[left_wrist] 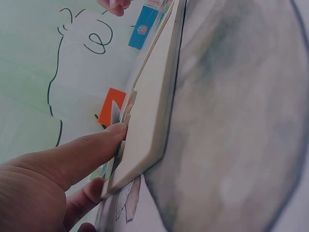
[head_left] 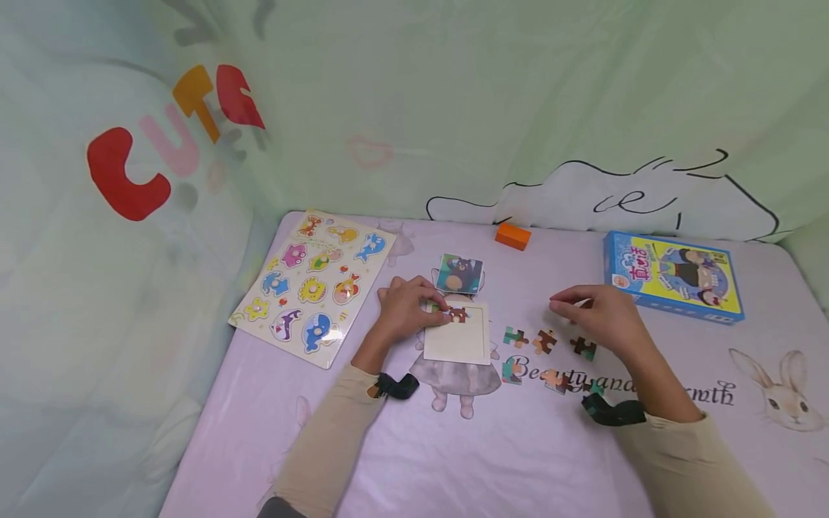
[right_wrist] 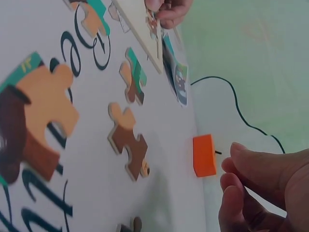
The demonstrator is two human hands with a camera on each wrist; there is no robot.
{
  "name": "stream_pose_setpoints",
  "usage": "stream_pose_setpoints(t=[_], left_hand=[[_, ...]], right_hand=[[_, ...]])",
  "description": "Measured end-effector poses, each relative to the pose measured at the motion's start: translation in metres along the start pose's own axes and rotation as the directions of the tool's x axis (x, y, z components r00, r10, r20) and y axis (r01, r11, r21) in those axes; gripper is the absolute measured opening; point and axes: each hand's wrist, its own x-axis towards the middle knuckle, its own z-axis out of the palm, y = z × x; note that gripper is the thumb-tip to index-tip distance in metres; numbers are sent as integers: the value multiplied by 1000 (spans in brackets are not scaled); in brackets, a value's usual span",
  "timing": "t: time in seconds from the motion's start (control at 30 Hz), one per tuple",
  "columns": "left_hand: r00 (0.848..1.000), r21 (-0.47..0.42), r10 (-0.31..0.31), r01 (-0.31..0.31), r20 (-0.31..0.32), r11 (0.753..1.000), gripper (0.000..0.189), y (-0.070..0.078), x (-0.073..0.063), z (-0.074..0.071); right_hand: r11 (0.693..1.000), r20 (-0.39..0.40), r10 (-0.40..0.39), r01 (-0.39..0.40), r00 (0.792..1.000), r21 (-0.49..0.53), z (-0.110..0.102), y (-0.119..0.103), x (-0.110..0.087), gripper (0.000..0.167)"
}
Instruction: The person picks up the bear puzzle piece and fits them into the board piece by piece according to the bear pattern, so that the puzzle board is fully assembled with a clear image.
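Observation:
My left hand (head_left: pixel 408 309) is at the far left corner of a pale wooden puzzle tray (head_left: pixel 456 349). In the left wrist view its thumb lies over the fitted pieces (left_wrist: pixel 129 108), with other fingers curled at the tray's corner. Brown bear pieces (head_left: pixel 459 315) show along the tray's far edge. A bear picture card (head_left: pixel 459 275) lies just behind it. Over the table, my right hand (head_left: pixel 599 313) hovers above loose jigsaw pieces (head_left: pixel 544 341), thumb and forefinger close together. Nothing shows between them. Several loose pieces, brown, peach and green, lie right of the tray.
An animal peg puzzle board (head_left: pixel 307 288) lies at the left. An orange block (head_left: pixel 513 237) sits near the back curtain. At the back right is a blue and yellow box (head_left: pixel 676 277). Printed cloth (head_left: pixel 492 453) covers the table.

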Motion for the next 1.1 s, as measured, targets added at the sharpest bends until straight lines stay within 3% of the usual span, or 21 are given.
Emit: stream_pose_setpoints(t=[0.57, 1.1], left_hand=[[1000, 5, 1, -1, 5, 1000, 15, 0, 1, 0], [1000, -16, -4, 4, -2, 1000, 15, 0, 0, 0]], right_hand=[[998, -122, 37, -42, 992, -41, -10, 37, -5, 45], [995, -163, 72, -82, 984, -55, -8, 69, -7, 49]])
